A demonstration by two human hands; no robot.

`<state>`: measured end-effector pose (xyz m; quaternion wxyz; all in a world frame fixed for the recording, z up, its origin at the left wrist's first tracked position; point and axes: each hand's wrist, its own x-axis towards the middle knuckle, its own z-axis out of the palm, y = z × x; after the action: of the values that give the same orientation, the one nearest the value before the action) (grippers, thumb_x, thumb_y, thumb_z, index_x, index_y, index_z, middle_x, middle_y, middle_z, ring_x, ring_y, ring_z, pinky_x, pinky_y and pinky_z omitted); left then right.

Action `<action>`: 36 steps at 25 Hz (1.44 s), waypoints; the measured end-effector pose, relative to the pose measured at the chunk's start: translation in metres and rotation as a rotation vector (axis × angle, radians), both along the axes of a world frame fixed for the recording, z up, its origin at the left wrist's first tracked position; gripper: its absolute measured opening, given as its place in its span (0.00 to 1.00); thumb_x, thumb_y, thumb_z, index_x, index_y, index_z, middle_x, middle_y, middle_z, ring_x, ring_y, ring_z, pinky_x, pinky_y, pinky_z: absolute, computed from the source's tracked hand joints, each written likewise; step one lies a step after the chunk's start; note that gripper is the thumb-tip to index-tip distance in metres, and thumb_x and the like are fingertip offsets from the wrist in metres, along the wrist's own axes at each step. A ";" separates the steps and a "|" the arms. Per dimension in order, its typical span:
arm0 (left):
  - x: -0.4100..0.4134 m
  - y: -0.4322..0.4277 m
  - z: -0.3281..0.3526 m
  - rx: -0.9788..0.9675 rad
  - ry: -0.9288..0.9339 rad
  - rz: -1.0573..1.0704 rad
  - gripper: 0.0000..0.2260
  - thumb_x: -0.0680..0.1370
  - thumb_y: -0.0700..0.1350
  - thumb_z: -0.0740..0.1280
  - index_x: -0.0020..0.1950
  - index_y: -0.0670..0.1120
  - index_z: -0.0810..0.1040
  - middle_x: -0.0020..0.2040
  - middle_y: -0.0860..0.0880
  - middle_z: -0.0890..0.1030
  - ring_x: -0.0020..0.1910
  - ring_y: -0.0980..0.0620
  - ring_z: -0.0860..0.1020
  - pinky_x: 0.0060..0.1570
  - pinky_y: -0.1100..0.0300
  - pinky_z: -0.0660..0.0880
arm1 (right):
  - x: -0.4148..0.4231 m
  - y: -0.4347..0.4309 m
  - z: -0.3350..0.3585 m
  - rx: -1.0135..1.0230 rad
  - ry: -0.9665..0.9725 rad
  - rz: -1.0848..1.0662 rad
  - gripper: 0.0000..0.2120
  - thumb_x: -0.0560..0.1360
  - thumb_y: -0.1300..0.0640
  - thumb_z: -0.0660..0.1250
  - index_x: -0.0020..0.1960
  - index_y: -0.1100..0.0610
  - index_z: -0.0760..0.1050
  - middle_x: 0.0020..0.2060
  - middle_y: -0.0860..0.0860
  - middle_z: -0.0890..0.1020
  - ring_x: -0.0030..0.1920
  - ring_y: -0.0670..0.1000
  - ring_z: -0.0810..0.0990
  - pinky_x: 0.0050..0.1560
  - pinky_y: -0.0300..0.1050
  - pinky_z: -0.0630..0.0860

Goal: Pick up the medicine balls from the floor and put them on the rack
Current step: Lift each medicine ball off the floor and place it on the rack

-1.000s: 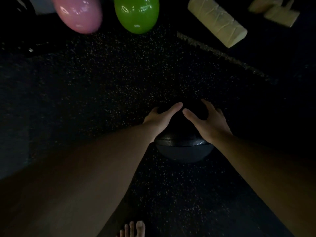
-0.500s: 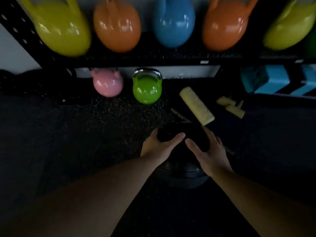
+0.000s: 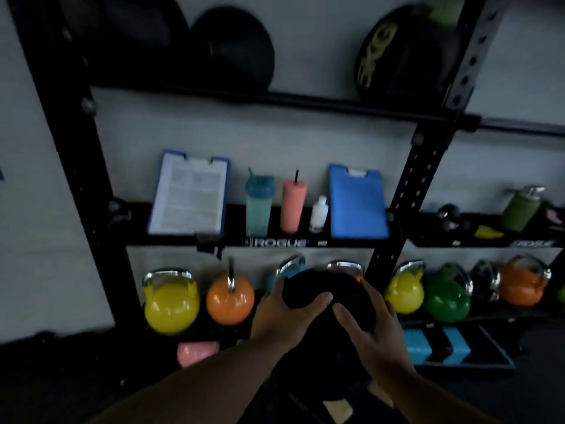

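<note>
A black medicine ball (image 3: 330, 289) is held up in front of the black rack (image 3: 409, 191). My left hand (image 3: 287, 313) grips its left side and my right hand (image 3: 370, 335) grips its right side. The ball is off the floor, level with the kettlebell shelf. On the rack's top shelf rest three more black medicine balls: one at the left (image 3: 134, 35), one in the middle (image 3: 235, 50) and one with yellow lettering at the right (image 3: 403, 53). A gap lies between the middle and right balls.
The middle shelf (image 3: 281, 242) holds two clipboards (image 3: 189, 194), a teal bottle (image 3: 258, 203), a pink tumbler (image 3: 293, 206) and a small white bottle. Coloured kettlebells (image 3: 169, 301) line the lower shelf. A pink block (image 3: 197, 353) and a blue-and-black pad (image 3: 440, 347) lie on the floor.
Both hands have lifted the black ball from the floor up to rack height. The view has swung up from the floor to the rack's shelves.
</note>
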<state>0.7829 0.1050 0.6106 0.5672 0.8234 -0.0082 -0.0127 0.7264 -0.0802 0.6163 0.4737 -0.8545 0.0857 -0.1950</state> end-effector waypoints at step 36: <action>0.422 -0.031 0.392 0.308 -0.802 0.017 0.36 0.77 0.62 0.55 0.81 0.46 0.71 0.78 0.43 0.73 0.76 0.42 0.71 0.77 0.48 0.65 | 0.487 -0.003 0.395 -0.576 -0.692 0.156 0.26 0.79 0.38 0.53 0.72 0.43 0.75 0.70 0.52 0.76 0.67 0.60 0.71 0.65 0.57 0.64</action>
<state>1.2047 0.0737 1.0030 0.3897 0.8382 -0.2195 0.3120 1.2137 -0.0828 1.0115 0.2306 -0.8399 -0.2001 -0.4488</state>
